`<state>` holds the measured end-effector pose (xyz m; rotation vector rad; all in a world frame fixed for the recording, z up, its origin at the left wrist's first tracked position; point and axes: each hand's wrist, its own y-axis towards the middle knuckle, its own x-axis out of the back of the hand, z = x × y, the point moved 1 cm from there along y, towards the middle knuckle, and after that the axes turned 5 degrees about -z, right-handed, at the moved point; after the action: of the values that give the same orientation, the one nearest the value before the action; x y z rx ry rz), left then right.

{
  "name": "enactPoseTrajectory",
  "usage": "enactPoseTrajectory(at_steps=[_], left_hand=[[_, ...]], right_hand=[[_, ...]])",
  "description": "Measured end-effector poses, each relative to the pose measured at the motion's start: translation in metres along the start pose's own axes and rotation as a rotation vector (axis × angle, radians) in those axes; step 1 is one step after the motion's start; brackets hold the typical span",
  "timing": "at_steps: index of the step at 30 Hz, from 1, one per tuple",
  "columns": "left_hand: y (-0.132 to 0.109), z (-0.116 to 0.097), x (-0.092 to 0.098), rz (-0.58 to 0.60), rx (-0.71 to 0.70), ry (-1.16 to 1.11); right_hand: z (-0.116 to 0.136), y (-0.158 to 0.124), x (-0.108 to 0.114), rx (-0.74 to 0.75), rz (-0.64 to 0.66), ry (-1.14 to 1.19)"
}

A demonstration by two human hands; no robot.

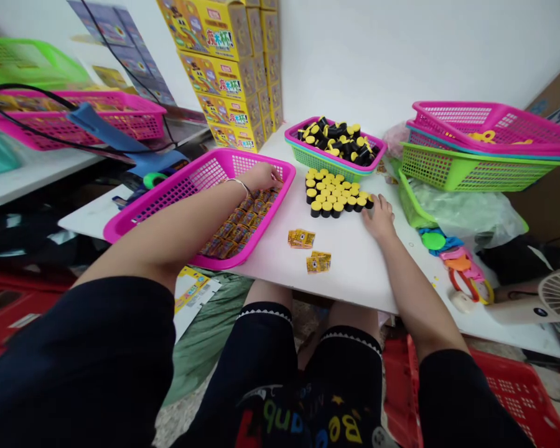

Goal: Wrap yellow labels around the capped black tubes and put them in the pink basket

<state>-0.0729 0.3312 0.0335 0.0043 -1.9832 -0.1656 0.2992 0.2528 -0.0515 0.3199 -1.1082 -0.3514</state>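
My left hand [262,177] reaches into a pink mesh basket [200,163]. Its fingers curl down at the far right end, over rows of small yellow-brown printed packets [236,229]; what lies between the fingertips is hidden. A cluster of short black cylinders with yellow tops [331,194] stands upright on the white table [354,261]. At the cluster's right edge rests my right hand [380,216], fingers apart, its tips against the outermost cylinder. Two small groups of packets, one farther back [301,238] and one nearer me [318,262], lie between basket and table edge.
Behind the cluster, stacked baskets [289,138] hold a heap of black-and-yellow cylinders [338,140]. Yellow printed boxes [236,81] tower at the back left. More baskets [476,165], a plastic bag [466,202], coloured bands [462,264] and a fan [557,292] are at right.
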Motion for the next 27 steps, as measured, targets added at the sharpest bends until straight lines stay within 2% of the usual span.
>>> enactPoseTrajectory(at_steps=[3,7,10,12,15,17,18,20,22,25,27], left_hand=[[-0.003,-0.002,-0.004,0.042,-0.012,0.036],[-0.007,-0.003,0.000,0.143,-0.056,0.105],[-0.008,-0.007,0.011,0.174,-0.044,0.171],[-0.012,-0.017,0.027,0.117,-0.035,0.216],[-0.041,-0.044,0.060,-0.013,-0.120,0.257],[-0.077,-0.067,0.074,-0.048,-0.228,0.243],[-0.100,-0.078,0.075,-0.044,-0.272,0.226],[-0.148,-0.095,0.059,0.073,-0.410,0.191],[-0.194,-0.103,0.024,0.227,-0.564,0.163],[-0.247,-0.099,-0.038,0.117,-0.737,0.282],[-0.269,-0.093,-0.065,0.100,-0.826,0.350]], right_hand=[[-0.006,0.007,-0.005,0.003,-0.027,0.109],[-0.007,0.009,-0.004,0.046,-0.102,0.207],[-0.006,0.008,-0.001,0.063,-0.141,0.185],[-0.006,0.009,0.002,0.072,-0.160,0.142],[-0.005,0.010,0.008,0.065,-0.165,0.096],[-0.005,0.011,0.013,0.049,-0.169,0.078],[-0.004,0.010,0.016,0.034,-0.172,0.065],[-0.003,0.009,0.022,-0.005,-0.182,0.030],[0.000,0.006,0.027,-0.030,-0.189,0.001],[0.004,0.003,0.032,-0.017,-0.174,0.014],[0.005,0.002,0.032,0.001,-0.164,0.045]])
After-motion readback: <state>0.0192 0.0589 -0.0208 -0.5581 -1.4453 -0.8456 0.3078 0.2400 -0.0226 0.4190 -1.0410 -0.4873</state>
